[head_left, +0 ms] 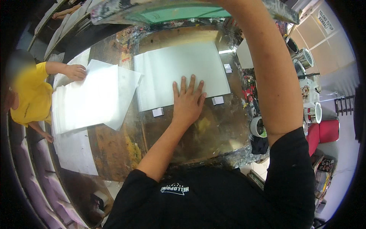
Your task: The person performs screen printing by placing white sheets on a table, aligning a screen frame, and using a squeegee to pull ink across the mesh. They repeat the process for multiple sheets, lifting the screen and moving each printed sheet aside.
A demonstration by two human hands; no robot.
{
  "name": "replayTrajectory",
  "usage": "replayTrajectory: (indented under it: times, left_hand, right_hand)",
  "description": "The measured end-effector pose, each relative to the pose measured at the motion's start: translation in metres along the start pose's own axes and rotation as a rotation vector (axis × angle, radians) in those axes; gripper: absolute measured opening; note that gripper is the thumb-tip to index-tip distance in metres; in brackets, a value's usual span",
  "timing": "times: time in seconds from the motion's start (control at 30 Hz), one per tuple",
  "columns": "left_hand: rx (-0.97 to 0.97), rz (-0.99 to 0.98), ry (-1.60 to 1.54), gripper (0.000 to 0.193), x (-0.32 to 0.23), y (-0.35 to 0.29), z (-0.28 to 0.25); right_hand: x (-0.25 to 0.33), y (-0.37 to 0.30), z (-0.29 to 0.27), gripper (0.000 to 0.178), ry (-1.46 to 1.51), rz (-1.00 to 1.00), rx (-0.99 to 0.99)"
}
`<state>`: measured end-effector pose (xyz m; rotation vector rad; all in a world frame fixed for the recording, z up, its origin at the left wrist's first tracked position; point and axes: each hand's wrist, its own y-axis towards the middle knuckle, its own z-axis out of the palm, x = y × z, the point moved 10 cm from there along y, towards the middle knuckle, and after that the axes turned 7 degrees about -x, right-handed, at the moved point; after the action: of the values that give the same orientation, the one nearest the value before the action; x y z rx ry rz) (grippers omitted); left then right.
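My left hand (pixel 189 100) lies flat, fingers spread, on a pale translucent sheet (pixel 160 72) on the stained work table (pixel 202 133). Small folded white tabs sit along the sheet's edges: one tab (pixel 157 112) and another tab (pixel 217 100) at the near side, and a third tab (pixel 228 68) at the right. My right arm stretches up past the upper edge of the view, so its hand is out of sight. Beyond the sheet, a printing screen frame with green mesh (pixel 183 16) is raised at the table's far side.
At the left, a person in a yellow shirt (pixel 32 95) has a hand on a stack of white sheets (pixel 87 103). Racks (pixel 38 168) stand behind them. On the right are several paint cans (pixel 305 58), a tape roll (pixel 258 126) and a red chair (pixel 328 131).
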<state>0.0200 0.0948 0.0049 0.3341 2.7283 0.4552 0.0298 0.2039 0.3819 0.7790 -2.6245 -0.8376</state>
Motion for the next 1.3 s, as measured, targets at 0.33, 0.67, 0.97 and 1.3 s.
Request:
replayTrajectory:
  times: [0.33, 0.67, 0.97, 1.3]
  left_hand:
    - [-0.039, 0.026, -0.030, 0.048, -0.008, 0.001, -0.012]
    - [-0.080, -0.015, -0.034, 0.043, -0.006, 0.003, -0.009]
    - [-0.096, -0.053, -0.093, 0.045, 0.003, 0.001, 0.003]
    - [-0.511, -0.366, -1.120, 0.095, 0.086, -0.004, -0.177]
  right_hand:
    - [0.001, 0.016, 0.005, 0.096, -0.101, -0.009, -0.045]
    - [0.009, -0.012, -0.004, 0.093, 0.006, -0.022, -0.076]
    - [0.012, -0.024, 0.000, 0.088, 0.067, 0.012, -0.075]
    - [0.023, -0.080, 0.026, 0.070, 0.030, -0.132, -0.080]
